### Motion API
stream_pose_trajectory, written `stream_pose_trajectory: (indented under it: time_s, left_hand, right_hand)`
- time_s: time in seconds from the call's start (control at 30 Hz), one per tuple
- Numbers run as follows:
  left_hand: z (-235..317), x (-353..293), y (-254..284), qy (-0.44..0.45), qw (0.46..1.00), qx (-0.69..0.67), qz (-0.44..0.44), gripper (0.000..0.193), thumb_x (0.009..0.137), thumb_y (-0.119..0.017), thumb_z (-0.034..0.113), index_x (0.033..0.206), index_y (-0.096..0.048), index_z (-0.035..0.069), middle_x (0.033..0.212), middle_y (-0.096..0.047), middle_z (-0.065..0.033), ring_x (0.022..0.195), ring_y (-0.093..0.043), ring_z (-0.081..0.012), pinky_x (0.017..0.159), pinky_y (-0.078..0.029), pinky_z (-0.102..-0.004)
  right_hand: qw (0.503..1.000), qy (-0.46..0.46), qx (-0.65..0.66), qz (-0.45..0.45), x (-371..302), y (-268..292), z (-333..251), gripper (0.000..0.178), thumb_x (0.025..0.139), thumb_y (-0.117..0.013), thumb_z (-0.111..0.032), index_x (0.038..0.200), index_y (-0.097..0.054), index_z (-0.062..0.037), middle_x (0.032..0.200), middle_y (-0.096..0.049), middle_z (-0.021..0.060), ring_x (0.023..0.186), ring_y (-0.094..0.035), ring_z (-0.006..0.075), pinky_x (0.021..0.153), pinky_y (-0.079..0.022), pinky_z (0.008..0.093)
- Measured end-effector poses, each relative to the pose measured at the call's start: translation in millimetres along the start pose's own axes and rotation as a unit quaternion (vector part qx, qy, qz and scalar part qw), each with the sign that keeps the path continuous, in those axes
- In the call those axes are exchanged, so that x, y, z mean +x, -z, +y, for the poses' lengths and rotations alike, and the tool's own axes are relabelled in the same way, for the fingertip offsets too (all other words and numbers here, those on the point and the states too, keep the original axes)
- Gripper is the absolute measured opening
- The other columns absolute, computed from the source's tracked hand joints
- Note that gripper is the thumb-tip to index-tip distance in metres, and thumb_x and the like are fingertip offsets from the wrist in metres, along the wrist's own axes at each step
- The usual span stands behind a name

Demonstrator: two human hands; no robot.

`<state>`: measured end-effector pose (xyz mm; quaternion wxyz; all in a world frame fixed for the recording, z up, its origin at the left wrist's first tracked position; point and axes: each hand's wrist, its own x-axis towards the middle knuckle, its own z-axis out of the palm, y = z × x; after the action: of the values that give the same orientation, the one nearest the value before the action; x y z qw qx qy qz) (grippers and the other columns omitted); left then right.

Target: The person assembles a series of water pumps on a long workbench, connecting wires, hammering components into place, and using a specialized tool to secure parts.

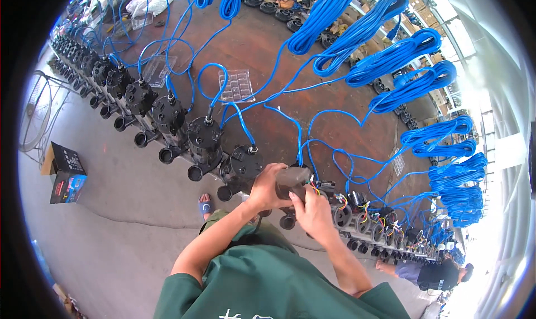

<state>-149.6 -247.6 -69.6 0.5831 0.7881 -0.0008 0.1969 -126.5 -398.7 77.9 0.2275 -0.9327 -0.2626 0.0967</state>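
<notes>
Both my hands are closed on a grey-brown rounded device (292,179) over the row of pumps. It is partly covered by my fingers, and its exact kind cannot be made out. My left hand (267,189) wraps its left side, while my right hand (312,212) grips a dark narrower part at its right. Just left of my hands stands an upright black pump (246,161) with a round lid and a blue cable coming out. To the right, open pump housings (342,215) show coloured wires at their tops. Whatever lies directly beneath the device is hidden.
More black-topped pumps (168,112) run in line toward the far left. Coiled blue cables (385,17) lie across the brown tabletop (335,90), with clear plastic trays (237,85). A cardboard box (66,174) stands on the left floor; another person (438,275) is at the lower right.
</notes>
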Motion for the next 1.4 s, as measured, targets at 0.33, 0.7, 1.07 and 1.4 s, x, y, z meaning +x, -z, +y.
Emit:
stream_pose_trajectory:
  time_s: [0.33, 0.7, 1.07, 1.4]
  left_hand:
    - [10, 6, 5, -0.001, 1.000, 0.020, 0.005, 0.103, 0.056, -0.100, 0.037, 0.141, -0.050, 0.006, 0.133, -0.059, -0.0191, 0.127, -0.057, -0.0407, 0.107, -0.049, -0.0493]
    - [9, 10, 3, -0.008, 0.999, 0.024, 0.019, 0.097, 0.056, -0.100, 0.034, 0.136, -0.054, 0.006, 0.131, -0.061, -0.0174, 0.125, -0.058, -0.0391, 0.106, -0.050, -0.0487]
    - [-1, 18, 9, -0.011, 0.999, 0.002, -0.033, 0.104, 0.051, -0.103, 0.029, 0.139, -0.054, 0.005, 0.133, -0.060, -0.0172, 0.126, -0.058, -0.0361, 0.109, -0.048, -0.0467]
    - [-35, -108, -8, 0.259, 0.960, 0.085, -0.056, 0.093, 0.077, -0.091, 0.013, 0.150, -0.037, -0.005, 0.140, -0.056, -0.0196, 0.126, -0.057, -0.0271, 0.105, -0.049, -0.0409]
  right_hand:
    - [0.988, 0.006, 0.072, 0.138, -21, 62, 11, 0.024, 0.101, -0.070, -0.018, 0.108, -0.069, 0.0041, 0.076, -0.073, 0.0157, 0.065, -0.068, 0.0346, 0.064, -0.053, 0.0437]
    - [0.990, 0.050, 0.131, -0.013, 1, 75, -29, 0.032, 0.101, -0.070, -0.025, 0.111, -0.064, 0.0043, 0.067, -0.064, 0.0199, 0.057, -0.063, 0.0339, 0.056, -0.046, 0.0429]
    - [0.949, -0.110, 0.288, -0.068, -21, 50, 10, 0.031, 0.101, -0.069, -0.025, 0.115, -0.068, 0.0029, 0.085, -0.075, 0.0184, 0.076, -0.073, 0.0229, 0.071, -0.053, 0.0392]
    - [0.953, -0.157, 0.235, 0.105, -87, 25, 54, 0.014, 0.095, -0.076, -0.013, 0.095, -0.071, 0.0000, 0.070, -0.070, 0.0115, 0.054, -0.065, 0.0219, 0.053, -0.048, 0.0329]
